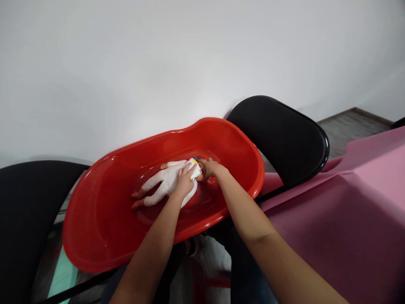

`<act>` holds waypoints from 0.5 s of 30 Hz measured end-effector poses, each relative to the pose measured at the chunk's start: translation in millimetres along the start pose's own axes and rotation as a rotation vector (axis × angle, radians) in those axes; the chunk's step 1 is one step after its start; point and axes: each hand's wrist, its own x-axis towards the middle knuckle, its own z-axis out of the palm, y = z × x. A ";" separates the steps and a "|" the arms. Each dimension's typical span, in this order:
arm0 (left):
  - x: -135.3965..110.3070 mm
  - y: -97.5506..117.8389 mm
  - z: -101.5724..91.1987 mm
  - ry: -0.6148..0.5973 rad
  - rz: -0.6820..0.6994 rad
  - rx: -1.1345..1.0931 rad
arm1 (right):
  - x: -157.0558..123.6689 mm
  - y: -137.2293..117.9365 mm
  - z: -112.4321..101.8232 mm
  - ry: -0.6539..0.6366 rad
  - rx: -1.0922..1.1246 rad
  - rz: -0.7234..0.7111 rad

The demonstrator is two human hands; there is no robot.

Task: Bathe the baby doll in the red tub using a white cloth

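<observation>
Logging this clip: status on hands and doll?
Left hand on chest of baby doll, right hand at its head. Doll on its back in red plastic tub. Black chair seat beside tub.

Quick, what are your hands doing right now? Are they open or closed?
Left hand: open, lying on the doll's white suit.
Right hand: cupped on the doll's head; can't tell if gripping.

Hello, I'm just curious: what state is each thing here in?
Red plastic baby bath: upright, holding the doll
Baby doll: lying flat, white suit on, feet bare
Left hand: resting on the doll's suit
Right hand: at the doll's head
Pink cloth: draped, creased
</observation>
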 end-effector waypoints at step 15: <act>1.8 2.4 -5.3 0.034 -0.090 -0.019 | -1.1 -1.9 -0.8 0.006 0.028 0.041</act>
